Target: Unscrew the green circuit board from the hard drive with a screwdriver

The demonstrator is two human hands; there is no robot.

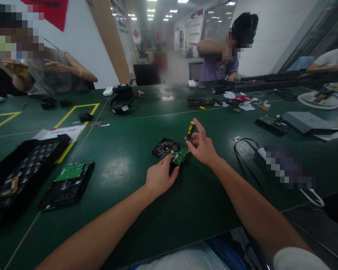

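Observation:
A black hard drive (163, 146) with a green circuit board (180, 155) at its right end lies on the green table in front of me. My left hand (161, 173) grips its near edge, fingers on top by the board and thumb at the side. A small yellow and black screwdriver (190, 129) stands nearly upright over the board's right corner. My right hand (202, 146) holds it low down between thumb and fingers, index finger raised near the top of the handle. The screwdriver's tip is too small to make out.
Another hard drive (66, 183) lies at left beside a black tray (22, 168). On the right are a third hard drive (272, 123), a grey metal box (310, 122) and a cabled device (287, 165). A black strapped headset (122, 98) sits farther back. Other people sit across the table.

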